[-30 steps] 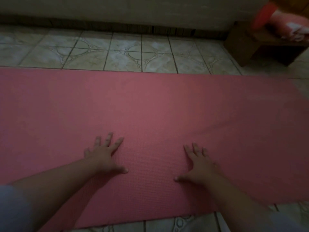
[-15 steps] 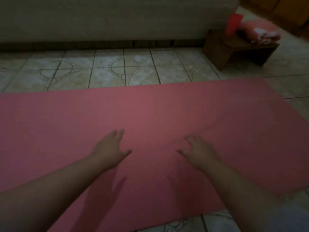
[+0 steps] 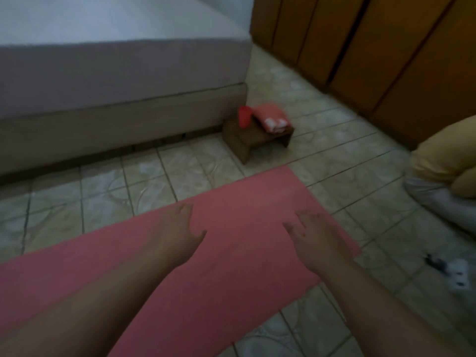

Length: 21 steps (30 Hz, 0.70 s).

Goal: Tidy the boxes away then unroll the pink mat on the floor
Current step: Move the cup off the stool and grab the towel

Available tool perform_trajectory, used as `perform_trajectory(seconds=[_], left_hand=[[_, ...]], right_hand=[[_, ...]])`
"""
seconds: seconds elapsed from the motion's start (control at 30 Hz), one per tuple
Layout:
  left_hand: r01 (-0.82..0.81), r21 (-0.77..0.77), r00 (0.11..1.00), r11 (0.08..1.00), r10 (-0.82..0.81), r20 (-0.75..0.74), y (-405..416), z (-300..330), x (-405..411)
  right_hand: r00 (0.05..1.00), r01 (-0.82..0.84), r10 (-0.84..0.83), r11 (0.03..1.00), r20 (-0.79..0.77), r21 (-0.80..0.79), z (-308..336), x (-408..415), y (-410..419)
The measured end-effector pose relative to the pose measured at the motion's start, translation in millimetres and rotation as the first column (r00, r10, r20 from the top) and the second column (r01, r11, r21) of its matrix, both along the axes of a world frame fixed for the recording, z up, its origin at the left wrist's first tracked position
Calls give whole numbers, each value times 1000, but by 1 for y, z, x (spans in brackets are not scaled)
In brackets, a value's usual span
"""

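The pink mat (image 3: 244, 199) lies unrolled and flat on the tiled floor, running from the lower left to its right end near the middle of the view. My left hand (image 3: 177, 233) is over the mat, fingers loosely apart, holding nothing. My right hand (image 3: 316, 235) is near the mat's right end, also with fingers apart and nothing in it. Whether the palms touch the mat is unclear. No boxes are in view.
A bed (image 3: 116, 81) fills the upper left. A low wooden stool (image 3: 247, 140) beside it carries a red cup (image 3: 244, 117) and a folded pink cloth (image 3: 273, 119). Wooden wardrobe doors (image 3: 373, 47) stand at upper right. A yellow pillow (image 3: 448, 155) and small items (image 3: 453, 271) lie at right.
The view has swung right and up, showing the mat's right end, the bed and the wardrobe. Both hands lifted from pressing flat and shifted toward the mat's right end.
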<state>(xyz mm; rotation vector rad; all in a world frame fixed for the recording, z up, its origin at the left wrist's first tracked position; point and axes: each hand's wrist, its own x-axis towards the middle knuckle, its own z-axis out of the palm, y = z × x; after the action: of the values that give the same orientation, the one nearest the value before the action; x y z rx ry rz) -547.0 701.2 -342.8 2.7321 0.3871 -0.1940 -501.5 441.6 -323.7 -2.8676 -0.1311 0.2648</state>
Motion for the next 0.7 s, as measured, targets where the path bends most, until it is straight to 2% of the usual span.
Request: perform_trajectory(seconds=[0.2,0.37,0.5,0.7], left_hand=[[152,38,988,988,-151,-9,-55,150,16],[291,86,952,953,-297,70,-117,255,29],[327,80,942,942,-331,50,-167,302,47],[322,8,945,947,-322,53,-237,314,61]], right_hand=[[992,129,-129,991,-7,21,158,-19,-50],[980,198,-199,980,3,24,249,-28,-100],[980,198,-198,980,-6,2,282,-24,-145],[976,203,-206,978,-64,-54,285,-28,-207]])
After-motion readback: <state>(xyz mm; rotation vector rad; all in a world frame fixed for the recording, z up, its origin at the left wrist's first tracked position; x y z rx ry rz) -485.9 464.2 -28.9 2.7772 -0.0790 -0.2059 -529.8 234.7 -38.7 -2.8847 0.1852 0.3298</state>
